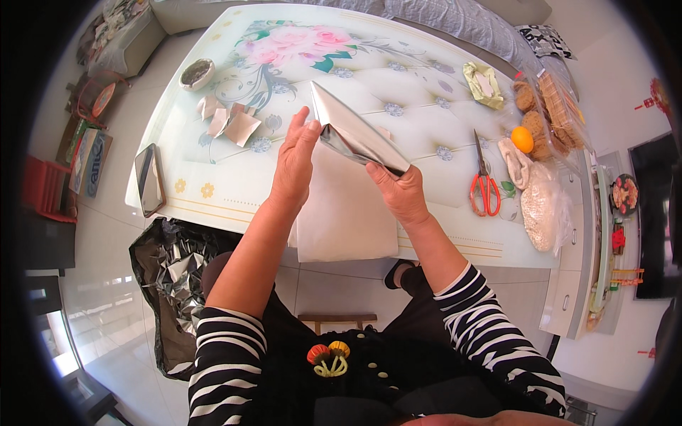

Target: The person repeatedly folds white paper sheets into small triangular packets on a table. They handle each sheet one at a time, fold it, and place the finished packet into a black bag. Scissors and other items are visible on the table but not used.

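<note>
A flat, folded silver foil packet [362,133] is raised above the table, tilted down to the right. My right hand [400,191] grips its lower right end, thumb on the near side. At the packet's left end, my left hand [295,160] points upward, its thumb against the foil corner; whether it grips there is unclear. Below both hands lies a pale sheet or stack of paper [349,229], reaching over the table's front edge. Part of it is hidden by the packet.
On the glass-topped table [224,181] are torn paper pieces [242,128], a bowl [196,74], a phone [151,181], red-handled scissors [485,194], an orange [522,139], packaged biscuits [557,106] and a bag of pale grains [541,213]. A black bag [144,277] with crumpled foil stands at left.
</note>
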The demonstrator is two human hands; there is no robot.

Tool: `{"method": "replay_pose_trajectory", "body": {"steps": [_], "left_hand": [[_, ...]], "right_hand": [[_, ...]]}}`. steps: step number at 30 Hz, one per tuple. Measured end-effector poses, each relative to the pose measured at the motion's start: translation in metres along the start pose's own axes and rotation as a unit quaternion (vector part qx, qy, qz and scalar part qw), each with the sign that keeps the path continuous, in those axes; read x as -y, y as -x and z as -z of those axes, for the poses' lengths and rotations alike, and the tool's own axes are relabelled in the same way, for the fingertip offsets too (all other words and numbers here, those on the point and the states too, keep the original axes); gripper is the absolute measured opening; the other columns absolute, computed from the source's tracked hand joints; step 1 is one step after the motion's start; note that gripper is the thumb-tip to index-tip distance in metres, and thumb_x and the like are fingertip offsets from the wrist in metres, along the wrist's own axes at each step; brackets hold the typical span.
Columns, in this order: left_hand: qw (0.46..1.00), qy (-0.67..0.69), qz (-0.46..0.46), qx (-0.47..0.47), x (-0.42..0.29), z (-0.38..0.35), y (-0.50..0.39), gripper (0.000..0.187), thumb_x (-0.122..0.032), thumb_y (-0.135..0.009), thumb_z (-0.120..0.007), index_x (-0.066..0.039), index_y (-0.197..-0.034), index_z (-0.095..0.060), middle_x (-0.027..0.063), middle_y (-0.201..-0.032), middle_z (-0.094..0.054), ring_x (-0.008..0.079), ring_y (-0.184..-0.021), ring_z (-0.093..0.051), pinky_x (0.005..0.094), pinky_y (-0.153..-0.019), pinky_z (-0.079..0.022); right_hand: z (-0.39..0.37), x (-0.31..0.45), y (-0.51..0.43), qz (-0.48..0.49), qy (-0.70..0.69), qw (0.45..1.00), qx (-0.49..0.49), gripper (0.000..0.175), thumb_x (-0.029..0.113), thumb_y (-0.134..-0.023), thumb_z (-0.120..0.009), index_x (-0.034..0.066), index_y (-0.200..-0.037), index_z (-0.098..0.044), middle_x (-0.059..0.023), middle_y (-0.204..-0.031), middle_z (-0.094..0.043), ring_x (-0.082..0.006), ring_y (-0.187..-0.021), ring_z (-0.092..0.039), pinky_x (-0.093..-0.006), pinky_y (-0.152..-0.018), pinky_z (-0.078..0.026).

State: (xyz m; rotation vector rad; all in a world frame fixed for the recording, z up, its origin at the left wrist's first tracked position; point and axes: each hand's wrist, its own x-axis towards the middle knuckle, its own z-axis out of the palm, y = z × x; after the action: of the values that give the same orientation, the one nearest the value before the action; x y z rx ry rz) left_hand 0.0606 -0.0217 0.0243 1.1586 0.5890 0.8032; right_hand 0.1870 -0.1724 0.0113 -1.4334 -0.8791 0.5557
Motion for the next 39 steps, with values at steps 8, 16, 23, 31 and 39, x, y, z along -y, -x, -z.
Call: {"method": "replay_pose_trajectory", "body": {"steps": [8,16,23,31,39], "left_hand": [[0.997,0.016,0.059,0.040,0.000,0.006,0.001,0.056,-0.042,-0.103,-0.057,0.004,-0.135,-0.060,0.0139,-0.143,-0.053,0.0206,-0.137,-0.041,0.0337,-0.115,-0.028],[0.996,0.018,0.072,0.040,0.002,0.005,0.010,0.046,-0.040,-0.103,-0.059,0.004,-0.115,-0.071,0.0014,-0.098,-0.066,0.0084,-0.091,-0.053,0.0244,-0.082,-0.044],[0.998,0.046,0.048,0.023,-0.007,0.016,0.016,0.042,-0.037,-0.104,-0.059,0.003,-0.106,-0.073,-0.0013,-0.090,-0.064,0.0065,-0.086,-0.050,0.0229,-0.076,-0.043],[0.953,0.164,-0.095,-0.237,-0.069,0.118,-0.021,0.045,-0.040,-0.105,-0.055,0.001,-0.122,-0.064,0.0077,-0.109,-0.066,0.0166,-0.099,-0.061,0.0328,-0.093,-0.049],[0.873,0.306,-0.124,-0.358,-0.113,0.197,-0.005,0.040,-0.040,-0.110,-0.032,-0.014,-0.122,-0.060,0.0045,-0.120,-0.067,0.0208,-0.118,-0.058,0.0388,-0.108,-0.032]], "right_hand": [[0.002,0.003,-0.001,0.008,0.010,1.000,0.021,0.032,0.014,-0.096,-0.071,-0.0014,-0.124,-0.066,0.0004,-0.104,-0.068,-0.0075,-0.091,-0.057,-0.0245,-0.081,-0.048],[0.009,0.011,-0.006,0.004,-0.005,1.000,0.025,0.028,0.012,-0.093,-0.074,-0.0043,-0.116,-0.070,-0.0030,-0.109,-0.072,-0.0096,-0.097,-0.061,-0.0251,-0.087,-0.049],[-0.002,0.008,0.002,0.051,0.072,0.996,0.002,0.033,0.013,-0.095,-0.071,-0.0023,-0.124,-0.066,-0.0057,-0.111,-0.071,-0.0095,-0.102,-0.061,-0.0259,-0.093,-0.047],[-0.094,0.061,-0.047,0.066,-0.111,0.989,-0.066,0.020,0.007,-0.094,-0.068,-0.0008,-0.112,-0.068,-0.0070,-0.107,-0.072,-0.0134,-0.101,-0.065,-0.0284,-0.091,-0.051],[-0.256,0.024,-0.157,0.200,0.370,0.885,0.199,0.047,0.017,-0.077,-0.072,0.0082,-0.124,-0.067,-0.0119,-0.120,-0.067,-0.0293,-0.111,-0.065,-0.0362,-0.095,-0.052]]}}
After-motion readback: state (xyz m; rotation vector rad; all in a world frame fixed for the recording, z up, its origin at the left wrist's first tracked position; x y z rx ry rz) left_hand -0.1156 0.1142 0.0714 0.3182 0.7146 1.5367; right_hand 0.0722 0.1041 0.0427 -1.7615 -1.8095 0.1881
